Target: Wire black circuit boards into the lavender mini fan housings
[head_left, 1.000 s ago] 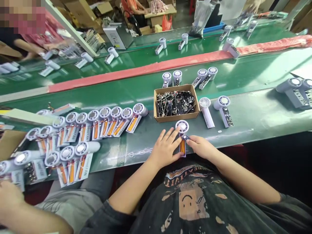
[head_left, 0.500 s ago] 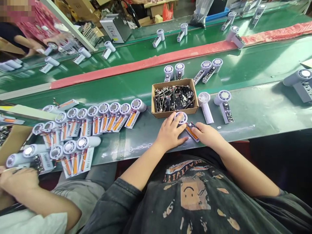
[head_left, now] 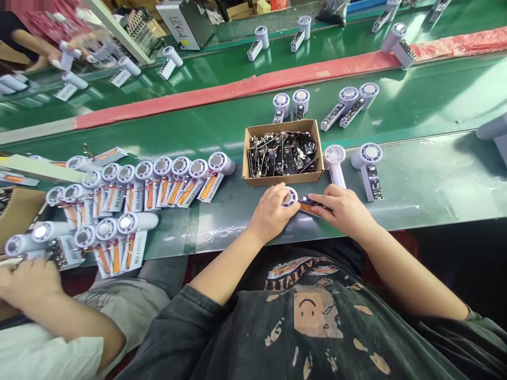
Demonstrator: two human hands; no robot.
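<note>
Fan head (head_left: 290,197), white and round with a grey centre, sits on the grey-green bench mat (head_left: 233,235) just in front of the cardboard box (head_left: 283,179). The person's left hand (head_left: 271,214) curls over it, its fingers (head_left: 277,194) closed around the near side and hiding part of the rim. Just to the right lies a slim black circuit board (head_left: 312,205) with an orange strip. The right hand (head_left: 344,210) reaches it with narrowly spaced fingers (head_left: 322,196), but whether they pinch the board or only rest on it is hard to tell. Any wire between board and head is too small to make out. The head looks light and stiff, best taken by its outer rim, clear of the grille. The board seems thin and easily damaged, so its edges look the safer hold. The box holds a tangle of black boards. A long rank of fans with printed cards (head_left: 166,182) lies to the left, two more fans (head_left: 356,169) to the right. A co-worker's hand (head_left: 29,282) works at lower left.
</note>
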